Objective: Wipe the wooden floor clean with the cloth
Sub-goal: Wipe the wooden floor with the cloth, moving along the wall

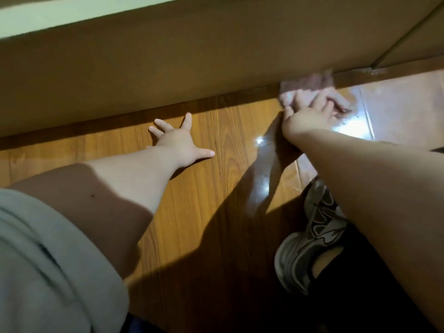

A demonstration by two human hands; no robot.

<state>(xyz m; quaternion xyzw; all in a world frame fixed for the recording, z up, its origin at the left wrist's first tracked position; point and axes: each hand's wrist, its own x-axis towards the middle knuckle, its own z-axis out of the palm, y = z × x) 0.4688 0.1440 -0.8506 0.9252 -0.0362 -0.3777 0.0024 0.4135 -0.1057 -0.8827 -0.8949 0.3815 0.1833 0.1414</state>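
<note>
The wooden floor [216, 169] runs across the view in glossy orange-brown planks. My left hand [179, 140] lies flat on it with the fingers spread, holding nothing. My right hand [310, 114] reaches out to the far right and presses a pinkish cloth [310, 88] against the floor where it meets the wall base. The cloth is blurred, and my fingers lie over its near part.
A tall brown wall or furniture panel [192, 58] rises along the far edge of the floor. My grey and black shoe [310, 234] sits at the lower right. A bright glare [350, 127] shines on the floor beside the cloth. A grey sleeve [43, 260] fills the lower left.
</note>
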